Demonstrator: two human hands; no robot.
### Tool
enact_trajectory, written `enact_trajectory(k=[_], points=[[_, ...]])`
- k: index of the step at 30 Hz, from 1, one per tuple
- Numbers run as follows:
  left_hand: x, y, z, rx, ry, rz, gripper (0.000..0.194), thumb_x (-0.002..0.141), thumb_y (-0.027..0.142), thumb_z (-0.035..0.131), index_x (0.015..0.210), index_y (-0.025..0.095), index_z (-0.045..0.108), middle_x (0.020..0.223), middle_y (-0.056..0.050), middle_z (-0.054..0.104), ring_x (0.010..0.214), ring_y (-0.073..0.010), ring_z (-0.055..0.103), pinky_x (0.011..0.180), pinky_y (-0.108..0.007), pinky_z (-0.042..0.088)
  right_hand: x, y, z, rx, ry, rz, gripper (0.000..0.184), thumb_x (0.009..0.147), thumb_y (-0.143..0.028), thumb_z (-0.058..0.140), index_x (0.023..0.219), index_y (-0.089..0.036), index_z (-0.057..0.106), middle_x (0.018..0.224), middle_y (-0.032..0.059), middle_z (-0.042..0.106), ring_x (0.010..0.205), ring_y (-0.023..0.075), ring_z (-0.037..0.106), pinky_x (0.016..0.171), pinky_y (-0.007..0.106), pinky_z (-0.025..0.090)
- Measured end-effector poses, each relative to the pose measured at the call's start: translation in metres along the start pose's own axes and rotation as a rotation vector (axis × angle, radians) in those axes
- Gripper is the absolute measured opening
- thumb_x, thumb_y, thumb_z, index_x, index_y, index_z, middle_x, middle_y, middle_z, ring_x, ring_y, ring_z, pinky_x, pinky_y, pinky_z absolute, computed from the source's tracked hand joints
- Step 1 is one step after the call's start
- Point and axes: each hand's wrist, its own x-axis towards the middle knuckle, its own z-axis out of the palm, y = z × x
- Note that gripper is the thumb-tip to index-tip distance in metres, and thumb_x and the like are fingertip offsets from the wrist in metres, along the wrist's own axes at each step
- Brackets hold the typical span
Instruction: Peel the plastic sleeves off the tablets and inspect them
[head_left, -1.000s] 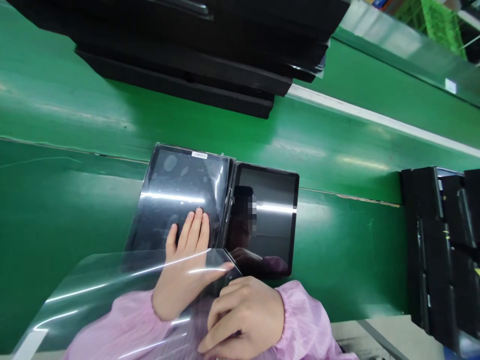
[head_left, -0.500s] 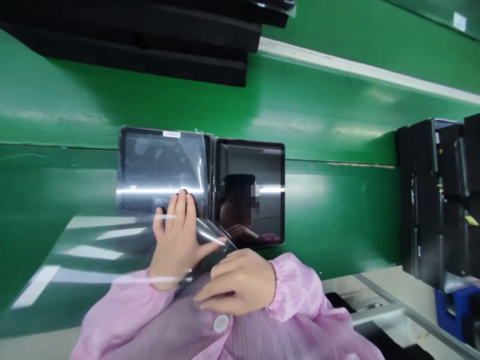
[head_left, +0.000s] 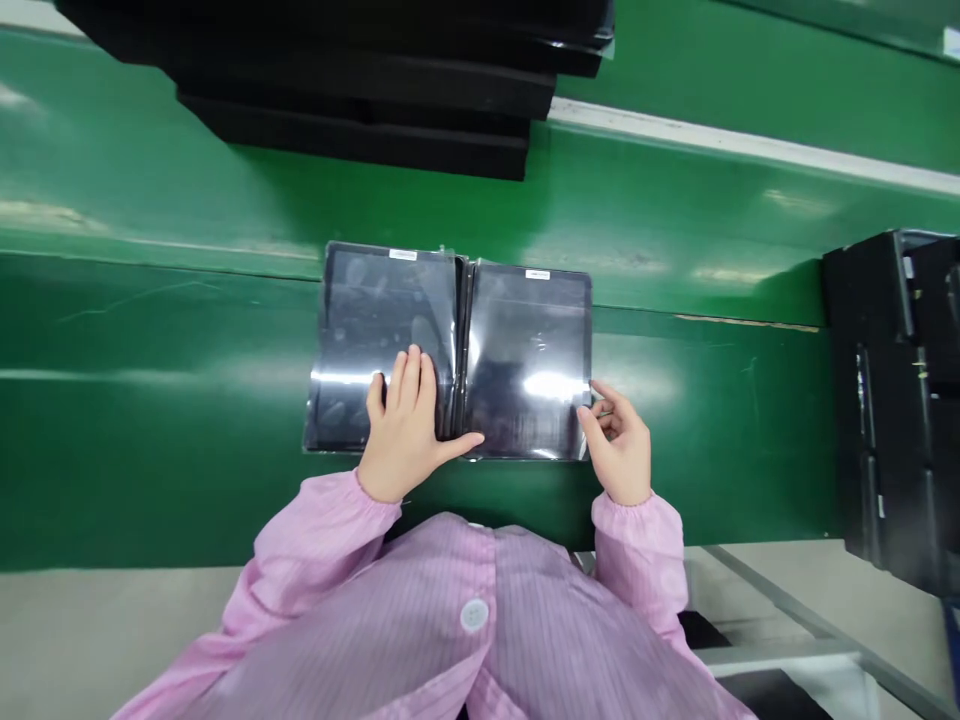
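Observation:
Two black tablets lie side by side on the green conveyor belt point(head_left: 150, 400). My left hand point(head_left: 409, 425) rests flat on the lower right part of the left tablet point(head_left: 375, 320), fingers together, thumb stretched toward the seam. The right tablet point(head_left: 525, 350) is covered by a glossy clear film with a small white label at its top edge. My right hand point(head_left: 619, 445) touches the right tablet's lower right edge, fingers loosely curled at the film's edge. Both arms wear pink sleeves.
A stack of black foam trays point(head_left: 360, 90) sits on the belt beyond the tablets. More black trays point(head_left: 892, 400) stand at the right. A white stripe point(head_left: 750, 145) runs along the belt's far side. A grey bench edge point(head_left: 112, 630) lies near me.
The large clear film held up in front of me now lies flat on the right tablet. My right hand moved from my chest to that tablet's right edge. My left hand stayed put.

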Motion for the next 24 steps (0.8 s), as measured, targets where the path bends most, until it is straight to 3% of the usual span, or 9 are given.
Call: enact_trajectory(k=[4, 7, 10, 14, 16, 19, 21, 24], points=[[0.002, 0.000, -0.001, -0.001, -0.022, 0.003, 0.114, 0.081, 0.079, 0.054, 0.155, -0.002, 0.027, 0.161, -0.035, 0.025, 0.153, -0.0467, 0.023, 0.120, -0.065, 0.016, -0.005, 0.006, 0.003, -0.130, 0.029, -0.002, 0.058, 0.068, -0.049, 0.072, 0.116, -0.017, 0.069, 0.087, 0.0016, 0.064, 0.056, 0.0106, 0.049, 0.062, 0.032, 0.051], [0.003, 0.001, 0.000, -0.010, -0.032, 0.031, 0.110, 0.083, 0.078, 0.051, 0.155, -0.003, 0.028, 0.161, -0.035, 0.025, 0.153, -0.0460, 0.022, 0.120, -0.066, 0.016, 0.000, 0.011, -0.001, -0.052, -0.066, 0.083, 0.054, 0.063, -0.052, 0.078, 0.105, -0.018, 0.070, 0.084, 0.0031, 0.068, 0.060, 0.0136, 0.054, 0.059, 0.031, 0.049], [0.004, 0.000, 0.000, -0.050, -0.049, 0.063, 0.097, 0.091, 0.070, 0.047, 0.154, -0.001, 0.031, 0.162, -0.034, 0.024, 0.155, -0.0434, 0.019, 0.121, -0.066, 0.015, 0.008, 0.015, -0.002, 0.078, -0.147, 0.155, 0.052, 0.056, -0.054, 0.081, 0.092, -0.018, 0.070, 0.075, 0.0002, 0.066, 0.056, 0.0121, 0.052, 0.052, 0.028, 0.043], [-0.001, -0.014, -0.007, -0.197, -0.052, 0.105, 0.072, 0.101, 0.054, 0.034, 0.156, 0.008, 0.032, 0.166, -0.024, 0.024, 0.157, -0.0346, 0.018, 0.123, -0.059, 0.018, 0.011, 0.017, 0.002, 0.126, -0.084, 0.166, 0.054, 0.050, -0.052, 0.083, 0.089, -0.019, 0.067, 0.075, -0.0014, 0.063, 0.056, 0.0106, 0.050, 0.056, 0.028, 0.043], [-0.004, -0.031, -0.015, -0.245, 0.062, 0.022, 0.068, 0.101, 0.050, 0.031, 0.157, 0.011, 0.031, 0.168, -0.021, 0.022, 0.158, -0.0331, 0.015, 0.124, -0.058, 0.019, 0.009, 0.014, 0.006, 0.150, -0.027, 0.170, 0.054, 0.047, -0.049, 0.084, 0.087, -0.019, 0.065, 0.075, -0.0006, 0.064, 0.060, 0.0119, 0.053, 0.060, 0.029, 0.045], [-0.011, -0.061, -0.028, -0.210, 0.249, -0.257, 0.068, 0.097, 0.050, 0.037, 0.152, 0.009, 0.041, 0.166, -0.024, 0.026, 0.156, -0.0380, 0.017, 0.122, -0.062, 0.020, 0.002, 0.004, 0.007, 0.189, 0.050, 0.167, 0.051, 0.046, -0.050, 0.083, 0.081, -0.020, 0.061, 0.071, -0.0016, 0.061, 0.064, 0.0137, 0.056, 0.064, 0.030, 0.046], [-0.013, -0.078, -0.036, -0.187, 0.248, -0.396, 0.070, 0.094, 0.050, 0.041, 0.146, 0.005, 0.049, 0.158, -0.027, 0.040, 0.151, -0.0404, 0.031, 0.120, -0.062, 0.026, -0.004, -0.006, 0.005, 0.220, 0.088, 0.160, 0.049, 0.049, -0.052, 0.081, 0.080, -0.021, 0.058, 0.068, -0.0038, 0.059, 0.062, 0.0134, 0.056, 0.064, 0.030, 0.046], [-0.015, -0.090, -0.040, -0.246, 0.192, -0.427, 0.062, 0.090, 0.049, 0.043, 0.133, 0.009, 0.063, 0.145, -0.020, 0.059, 0.137, -0.0351, 0.053, 0.116, -0.051, 0.039, -0.011, -0.022, -0.001, 0.273, 0.128, 0.129, 0.051, 0.054, -0.054, 0.079, 0.086, -0.022, 0.057, 0.069, -0.0043, 0.061, 0.059, 0.0138, 0.057, 0.061, 0.031, 0.049]])
